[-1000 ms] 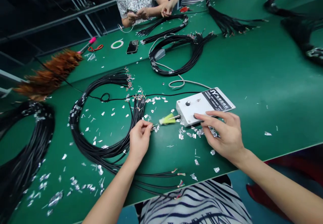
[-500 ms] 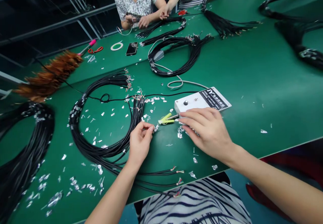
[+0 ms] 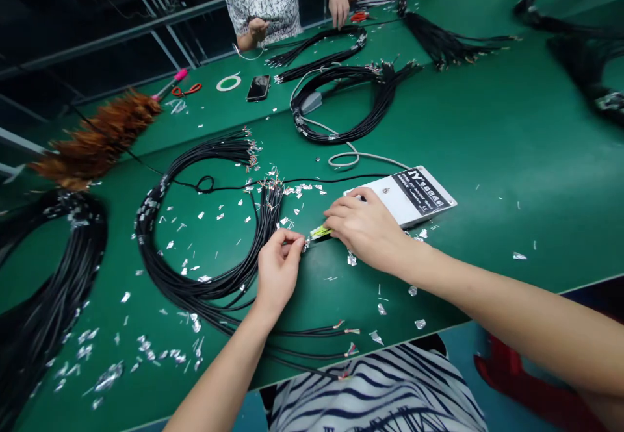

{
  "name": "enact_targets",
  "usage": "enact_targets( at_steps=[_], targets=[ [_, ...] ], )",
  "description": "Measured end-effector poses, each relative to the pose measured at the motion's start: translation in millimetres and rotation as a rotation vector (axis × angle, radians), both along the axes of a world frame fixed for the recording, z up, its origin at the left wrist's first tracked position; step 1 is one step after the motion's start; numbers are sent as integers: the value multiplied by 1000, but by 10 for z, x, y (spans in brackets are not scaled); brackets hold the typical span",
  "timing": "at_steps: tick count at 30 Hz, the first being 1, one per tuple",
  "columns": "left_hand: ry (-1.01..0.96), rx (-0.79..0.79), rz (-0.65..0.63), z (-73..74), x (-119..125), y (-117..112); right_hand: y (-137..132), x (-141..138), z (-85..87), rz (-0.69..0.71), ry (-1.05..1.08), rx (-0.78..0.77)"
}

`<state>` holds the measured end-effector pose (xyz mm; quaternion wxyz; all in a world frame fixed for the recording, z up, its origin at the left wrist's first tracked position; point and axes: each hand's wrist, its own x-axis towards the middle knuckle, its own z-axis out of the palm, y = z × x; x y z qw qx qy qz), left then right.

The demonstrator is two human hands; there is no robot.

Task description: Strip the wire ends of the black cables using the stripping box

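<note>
My left hand (image 3: 280,269) is closed in a pinch on a stripped cable end (image 3: 307,243) with silvery foil at its tip. Most of that cable is hidden by the fingers. Just to the right, the fingers of my right hand (image 3: 363,227) are closed around a yellow-green clip (image 3: 319,231) that projects from the white wire-twisting machine (image 3: 397,199). Its front end and knob are partly covered by my right hand. The clip's tip lies close to the foil; whether they touch I cannot tell.
Foil scraps (image 3: 110,375) litter the green table (image 3: 487,152). A looped black cable bundle (image 3: 160,263) lies left of my hands, another coil (image 3: 336,134) beyond. Several loose cable ends (image 3: 312,332) lie near the front edge. Across the table a person (image 3: 273,3) sits beside a phone (image 3: 258,88).
My right hand has moved left and its fingers have closed on the clip, which stood exposed before. The cable end is now nearer the clip. Across the table, co-workers' hands have moved apart.
</note>
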<state>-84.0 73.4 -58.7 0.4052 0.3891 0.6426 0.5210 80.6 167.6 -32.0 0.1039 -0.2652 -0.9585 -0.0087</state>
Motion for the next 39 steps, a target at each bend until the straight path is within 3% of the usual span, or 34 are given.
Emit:
enact_targets(
  at_steps=[6,15,25,30,34,39],
  targets=[
    [42,3,-17,-12,12,28,89,-94,130,-51,-142,-72],
    [128,-17,43,-86,45,49,89,-94,23,-8,-116,30],
    [198,16,22,-141,79,113,32,-84,2,-20,-71,80],
    [215,3,20,-160,66,103,-63,255,68,-27,168,42],
    [200,-5,25,-154,57,106,-201,715,5,-209,521,35],
    [211,-14,31,-142,53,110,-376,883,-161,-190,535,33]
  ],
)
